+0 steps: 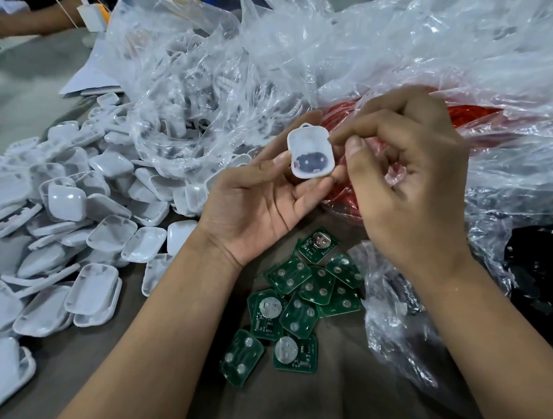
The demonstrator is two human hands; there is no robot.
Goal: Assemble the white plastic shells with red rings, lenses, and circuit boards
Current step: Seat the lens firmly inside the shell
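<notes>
One white shell (311, 152), held up above the worktop (188, 384) in the left hand (262, 201), fingers curled round its lower edge and sides; open face toward the camera, hanging loop at top, long axis roughly upright, a dark insert showing in its lower half. Right hand (409, 186) just to the shell's right, thumb and forefinger pinched together at the shell's upper right corner, other fingers curled; what they pinch is too small to tell, possibly a red ring. Bag of red rings (474, 115) directly behind the right hand, in clear plastic. Green circuit boards (297, 310), loose heap on the worktop below both hands, nearer the right hand than the left. Spare white shells (77, 243), large pile to the left, spilling from a clear plastic bag (184, 103). Dark contents in a further bag (541, 279) at far right. Judged step: fitting a small part into the held shell; the part must travel leftward from the right fingers into the shell's open face, so the shell's tilt toward that hand is what matters
</notes>
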